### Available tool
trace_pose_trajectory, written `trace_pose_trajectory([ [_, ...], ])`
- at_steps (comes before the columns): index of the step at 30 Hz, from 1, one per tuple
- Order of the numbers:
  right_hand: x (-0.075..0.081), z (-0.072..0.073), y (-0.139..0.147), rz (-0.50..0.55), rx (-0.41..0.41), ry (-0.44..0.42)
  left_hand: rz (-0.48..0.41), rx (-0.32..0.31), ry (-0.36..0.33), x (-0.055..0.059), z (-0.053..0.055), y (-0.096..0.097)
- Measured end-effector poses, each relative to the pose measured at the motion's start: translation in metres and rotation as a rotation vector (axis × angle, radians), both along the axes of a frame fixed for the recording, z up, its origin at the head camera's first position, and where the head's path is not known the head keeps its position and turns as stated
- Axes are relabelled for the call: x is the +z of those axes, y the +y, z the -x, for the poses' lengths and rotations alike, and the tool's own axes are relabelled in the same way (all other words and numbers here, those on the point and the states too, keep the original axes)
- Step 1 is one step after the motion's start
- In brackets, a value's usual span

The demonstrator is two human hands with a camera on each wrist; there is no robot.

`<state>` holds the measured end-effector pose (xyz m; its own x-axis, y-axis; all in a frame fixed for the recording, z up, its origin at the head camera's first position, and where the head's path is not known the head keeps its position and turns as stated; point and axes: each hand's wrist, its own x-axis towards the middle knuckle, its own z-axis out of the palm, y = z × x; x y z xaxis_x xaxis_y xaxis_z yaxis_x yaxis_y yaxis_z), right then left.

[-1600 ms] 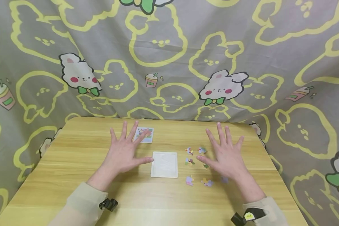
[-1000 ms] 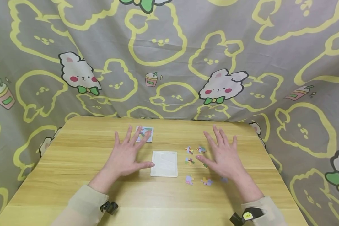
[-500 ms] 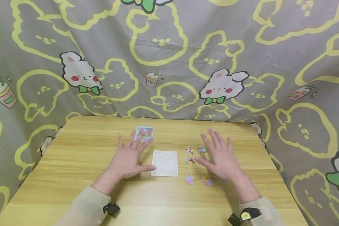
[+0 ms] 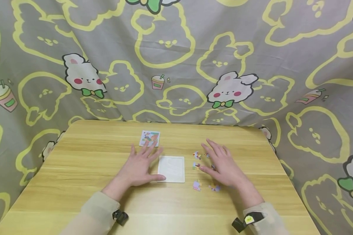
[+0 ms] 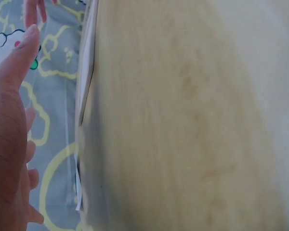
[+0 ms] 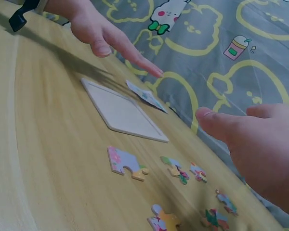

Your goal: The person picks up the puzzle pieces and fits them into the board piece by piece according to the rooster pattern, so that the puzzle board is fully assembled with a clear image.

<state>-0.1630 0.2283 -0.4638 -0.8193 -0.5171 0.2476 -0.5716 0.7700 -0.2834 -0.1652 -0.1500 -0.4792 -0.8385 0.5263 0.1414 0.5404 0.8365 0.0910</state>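
Noted at far left a beige sleeve (image 4: 89, 210) with a black device (image 4: 121, 218) at its cuff, and, running the full width behind, a grey curtain (image 4: 179, 77) with yellow outlines. Found next the left hand (image 4: 139, 168), back uppermost, grip wide, fingers straight and spread, raised above the wood-grain table (image 4: 170, 209). Recorded partly beneath its fingertips in the head view a picture card (image 4: 150, 135), lying toward the table's far edge. Located nearer centre a square white tray (image 4: 172, 169), flat on the table, with its lower left corner under the raised left thumb. Counted in the right wrist view six colourful puzzle pieces (image 6: 125, 159), lying loose and apart to the right of the tray. Found above them the right hand (image 4: 226, 167), grip also wide, fingers straight, thumb held out, masking several pieces in the head view. Noted at far right a second sleeve (image 4: 266, 218), bearing another black device (image 4: 239, 224) with a yellow label
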Motion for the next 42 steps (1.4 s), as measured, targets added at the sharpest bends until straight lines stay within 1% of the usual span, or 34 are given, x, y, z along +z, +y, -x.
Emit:
trace_pose_trajectory([
  [4, -0.005, 0.003, -0.001, 0.013, 0.008, -0.002, -0.006, -0.026, -0.024, -0.002, -0.002, 0.004],
  [11, -0.013, 0.011, -0.003, 0.062, 0.025, 0.001, 0.011, -0.037, -0.055, -0.005, -0.001, 0.008],
  [17, -0.018, 0.02, -0.006, 0.104, 0.037, -0.055, -0.01, -0.067, -0.149, -0.006, 0.0, 0.008],
  [22, -0.02, 0.026, -0.007, 0.104, 0.027, -0.11, -0.006, -0.086, -0.218, -0.005, 0.002, 0.007],
  [27, -0.022, 0.03, -0.007, 0.107, 0.016, -0.161, 0.016, -0.085, -0.26, -0.005, 0.003, 0.007],
  [33, -0.025, 0.031, -0.008, 0.118, 0.027, -0.17, 0.035, -0.069, -0.306, -0.005, 0.0, 0.007],
  [38, -0.027, 0.035, -0.008, 0.118, 0.025, -0.179, 0.023, -0.055, -0.339, -0.007, 0.0, 0.007],
  [42, -0.027, 0.038, -0.007, 0.154, 0.018, -0.203, 0.011, -0.04, -0.35, -0.006, 0.001, 0.007],
])
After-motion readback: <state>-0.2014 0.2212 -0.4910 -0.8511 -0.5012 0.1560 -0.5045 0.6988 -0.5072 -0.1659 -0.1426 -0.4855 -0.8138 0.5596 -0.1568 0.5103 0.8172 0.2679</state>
